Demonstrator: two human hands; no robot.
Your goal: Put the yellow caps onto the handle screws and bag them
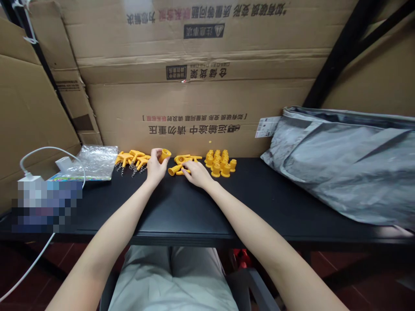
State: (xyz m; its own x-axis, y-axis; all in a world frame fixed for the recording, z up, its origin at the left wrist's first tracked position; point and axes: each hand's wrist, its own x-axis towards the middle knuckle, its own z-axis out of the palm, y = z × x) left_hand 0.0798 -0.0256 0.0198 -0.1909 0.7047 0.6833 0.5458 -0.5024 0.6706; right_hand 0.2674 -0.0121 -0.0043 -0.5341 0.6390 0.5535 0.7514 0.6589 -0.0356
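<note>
My left hand (pixel 157 167) is closed around a yellow cone-shaped plastic piece (pixel 165 153), its hollow end tipped up. Just to the right, my right hand (pixel 197 173) reaches into a small pile of yellow plastic parts (pixel 185 158). Its thumb and fingers close on a yellow funnel-shaped piece (pixel 174 170) whose open end faces left; the fingers partly hide it. Left of my left hand lies a heap of corkscrews (pixel 136 158) with yellow handles and metal spirals. Several yellow stepped caps (pixel 221 162) stand grouped right of my right hand.
Everything rests on a black tabletop (pixel 188 211) backed by a cardboard sheet (pixel 201 99). A grey bag (pixel 343 168) occupies the right side. On the left are a clear plastic bag (pixel 99 162), a white charger (pixel 32 185) with a cable, and a blurred-out item.
</note>
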